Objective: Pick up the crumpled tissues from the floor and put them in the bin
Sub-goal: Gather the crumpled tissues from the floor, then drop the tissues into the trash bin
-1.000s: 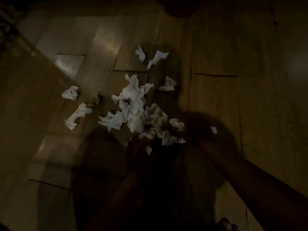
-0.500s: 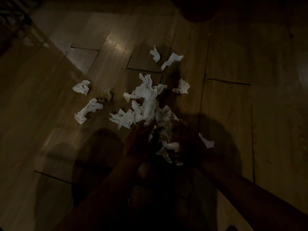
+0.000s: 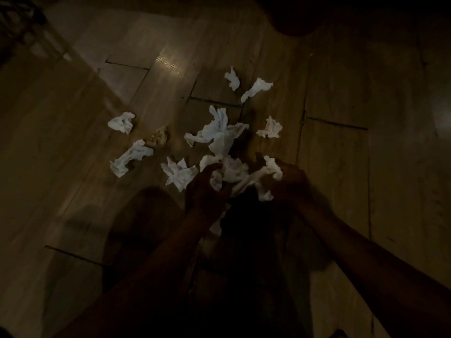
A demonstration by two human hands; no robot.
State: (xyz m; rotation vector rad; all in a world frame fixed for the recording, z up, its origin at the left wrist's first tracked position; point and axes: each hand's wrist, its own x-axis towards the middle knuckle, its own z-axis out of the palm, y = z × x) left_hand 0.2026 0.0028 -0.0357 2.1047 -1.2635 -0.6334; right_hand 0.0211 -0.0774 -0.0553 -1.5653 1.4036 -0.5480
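Note:
Several white crumpled tissues lie scattered on a dim wooden floor. My left hand and my right hand are both closed around a bunch of tissues held between them in the middle of the view. A big loose tissue lies just beyond my hands. Others lie apart: one at the left, a long one below it, one beside my left hand, two farther away and one at the right.
A brownish crumpled wad lies among the tissues on the left. A dark round object sits at the top edge. Something dark fills the top left corner. Heavy shadow covers the lower part of the floor.
Both hands have gathered tissues from the near side of the pile and lifted them together. The small scrap at the right is no longer on the floor.

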